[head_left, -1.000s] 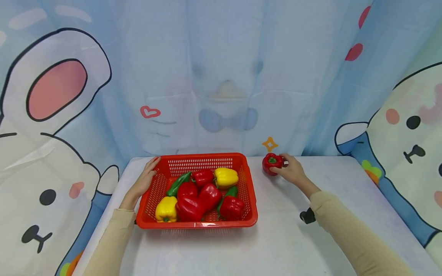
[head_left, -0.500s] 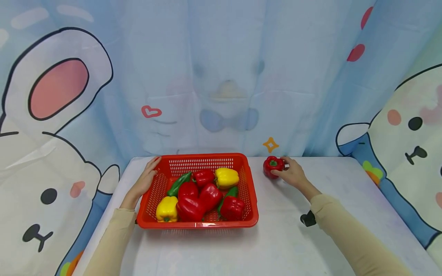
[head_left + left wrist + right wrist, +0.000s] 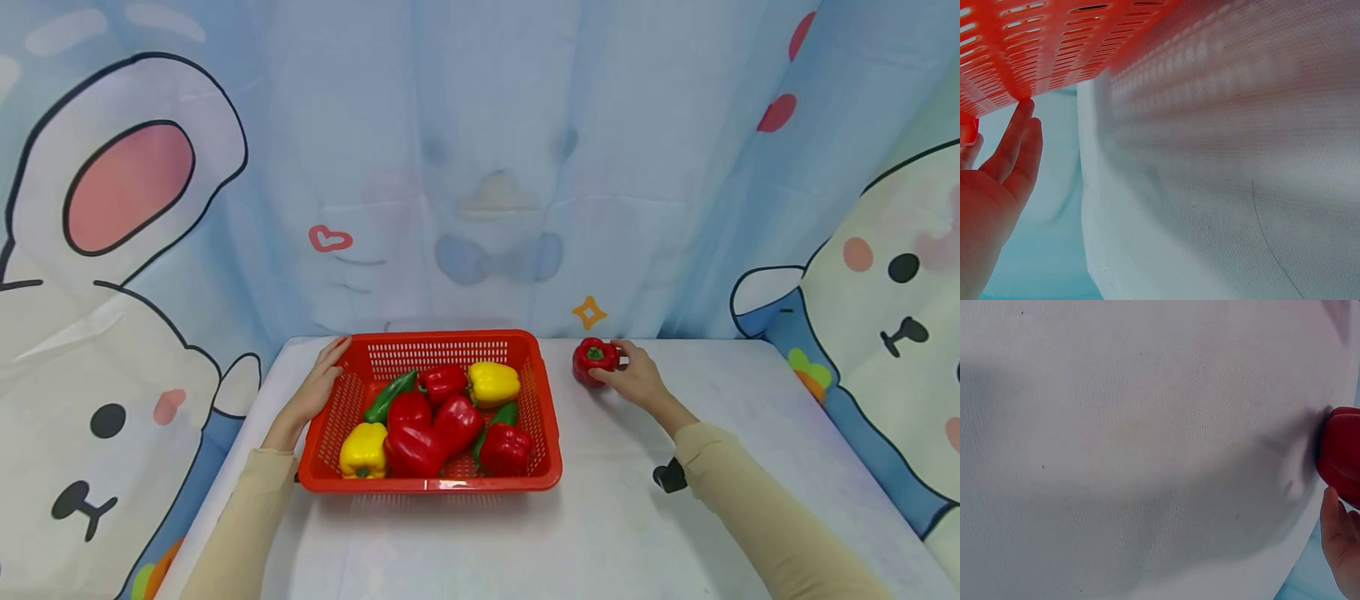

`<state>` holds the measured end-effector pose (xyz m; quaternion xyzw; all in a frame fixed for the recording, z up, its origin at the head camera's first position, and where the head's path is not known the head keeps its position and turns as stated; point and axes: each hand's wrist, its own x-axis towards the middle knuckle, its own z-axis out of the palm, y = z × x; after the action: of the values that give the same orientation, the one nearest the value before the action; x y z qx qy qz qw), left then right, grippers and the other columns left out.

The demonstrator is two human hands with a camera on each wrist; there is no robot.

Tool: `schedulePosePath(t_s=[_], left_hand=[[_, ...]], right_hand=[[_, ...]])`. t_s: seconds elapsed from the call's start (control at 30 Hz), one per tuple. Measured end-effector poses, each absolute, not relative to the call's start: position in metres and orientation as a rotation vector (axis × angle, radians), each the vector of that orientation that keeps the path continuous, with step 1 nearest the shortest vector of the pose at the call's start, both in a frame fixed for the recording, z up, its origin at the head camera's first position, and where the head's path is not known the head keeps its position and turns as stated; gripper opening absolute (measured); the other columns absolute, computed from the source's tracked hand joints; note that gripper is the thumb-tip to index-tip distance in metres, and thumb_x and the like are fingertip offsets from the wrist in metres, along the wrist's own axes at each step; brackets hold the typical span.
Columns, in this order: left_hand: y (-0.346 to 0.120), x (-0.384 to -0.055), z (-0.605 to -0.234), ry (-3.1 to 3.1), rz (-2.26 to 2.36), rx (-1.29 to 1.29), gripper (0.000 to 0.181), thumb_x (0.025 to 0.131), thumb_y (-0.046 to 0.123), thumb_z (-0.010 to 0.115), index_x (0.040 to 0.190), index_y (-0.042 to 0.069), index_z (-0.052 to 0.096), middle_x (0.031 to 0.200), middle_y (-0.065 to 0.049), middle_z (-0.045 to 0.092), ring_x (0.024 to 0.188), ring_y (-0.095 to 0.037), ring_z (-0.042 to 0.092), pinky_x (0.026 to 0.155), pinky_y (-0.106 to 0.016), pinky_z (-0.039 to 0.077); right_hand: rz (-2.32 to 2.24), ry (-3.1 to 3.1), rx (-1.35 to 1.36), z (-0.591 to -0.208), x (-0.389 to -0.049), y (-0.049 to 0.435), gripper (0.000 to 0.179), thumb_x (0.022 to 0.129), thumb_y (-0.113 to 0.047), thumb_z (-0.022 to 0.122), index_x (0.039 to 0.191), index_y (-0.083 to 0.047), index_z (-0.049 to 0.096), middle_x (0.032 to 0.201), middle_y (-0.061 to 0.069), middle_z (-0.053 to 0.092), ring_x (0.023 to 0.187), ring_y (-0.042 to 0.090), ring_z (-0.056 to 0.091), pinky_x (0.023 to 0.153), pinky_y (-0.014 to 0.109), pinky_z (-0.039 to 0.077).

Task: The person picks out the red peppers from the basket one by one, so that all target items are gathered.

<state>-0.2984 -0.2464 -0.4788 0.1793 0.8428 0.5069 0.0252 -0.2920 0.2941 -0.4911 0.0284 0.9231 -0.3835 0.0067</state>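
Observation:
Toward the back right of the table, my right hand [image 3: 637,379] holds a red bell pepper [image 3: 587,365] between thumb and fingers. In the right wrist view that pepper [image 3: 1342,450] is cut off by the frame's edge, and a shadow meets its base. My left hand [image 3: 311,396] rests along the left side of a red plastic basket [image 3: 360,484]. Seen from the left wrist, the fingers [image 3: 1022,140] are straight and touch the basket's slotted outer wall. Inside lie several red bell peppers [image 3: 414,451], yellow bell peppers [image 3: 493,384] and long green peppers [image 3: 390,396].
The basket stands on a white-covered table [image 3: 600,533]. A pale blue curtain [image 3: 487,100] with cartoon animals hangs right behind the table's back edge. A small black object [image 3: 670,476] shows beside the right sleeve.
The right hand and its red bell pepper have come slightly nearer and lower, mostly in the first half second. The left hand and the basket stay put.

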Motion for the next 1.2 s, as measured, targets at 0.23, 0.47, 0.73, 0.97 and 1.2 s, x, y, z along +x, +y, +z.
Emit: schedulePosePath(t_s=[0.23, 0.47, 0.73, 0.97, 1.2], left_hand=[[-0.239, -0.289, -0.461, 2.581, 1.566, 0.562, 0.053, 0.1, -0.005, 0.024, 0.153, -0.011, 0.017, 0.158, -0.032, 0.001, 0.144, -0.05, 0.003, 0.111, -0.066, 0.009], [-0.232, -0.275, -0.442, 2.559, 1.554, 0.538, 0.053, 0.1, -0.007, 0.024, 0.151, -0.013, 0.016, 0.158, -0.033, 0.0, 0.144, -0.05, 0.003, 0.112, -0.065, 0.01], [-0.232, -0.274, -0.442, 2.559, 1.567, 0.553, 0.053, 0.1, -0.007, 0.024, 0.151, -0.013, 0.017, 0.158, -0.033, 0.0, 0.144, -0.051, 0.003, 0.112, -0.066, 0.01], [-0.233, -0.275, -0.443, 2.566, 1.57, 0.56, 0.052, 0.1, -0.007, 0.024, 0.151, -0.013, 0.017, 0.158, -0.033, 0.002, 0.144, -0.05, 0.005, 0.112, -0.066, 0.01], [-0.233, -0.275, -0.443, 2.572, 1.565, 0.55, 0.052, 0.1, -0.007, 0.024, 0.151, -0.013, 0.017, 0.157, -0.033, 0.002, 0.143, -0.05, 0.005, 0.112, -0.065, 0.01]], right_hand=[[-1.181, 2.883, 0.062, -0.487, -0.292, 0.294, 0.085, 0.09, -0.032, 0.07, 0.15, 0.008, 0.025, 0.145, 0.034, 0.03, 0.129, 0.051, 0.036, 0.094, 0.058, 0.047], [-1.134, 2.938, 0.037, -0.484, -0.29, 0.294, 0.081, 0.09, -0.033, 0.068, 0.147, 0.009, 0.03, 0.144, 0.035, 0.032, 0.127, 0.051, 0.035, 0.093, 0.06, 0.047], [-1.128, 2.973, -0.003, -0.469, -0.289, 0.289, 0.081, 0.09, -0.032, 0.069, 0.149, 0.006, 0.029, 0.146, 0.032, 0.033, 0.13, 0.05, 0.034, 0.092, 0.061, 0.047], [-1.138, 2.977, -0.125, -0.452, -0.288, 0.279, 0.078, 0.09, -0.031, 0.069, 0.149, 0.006, 0.031, 0.148, 0.031, 0.032, 0.131, 0.05, 0.036, 0.093, 0.061, 0.046], [-1.122, 2.966, -0.283, -0.435, -0.285, 0.258, 0.076, 0.089, -0.034, 0.07, 0.147, 0.003, 0.037, 0.145, 0.029, 0.036, 0.127, 0.048, 0.041, 0.095, 0.06, 0.045]])
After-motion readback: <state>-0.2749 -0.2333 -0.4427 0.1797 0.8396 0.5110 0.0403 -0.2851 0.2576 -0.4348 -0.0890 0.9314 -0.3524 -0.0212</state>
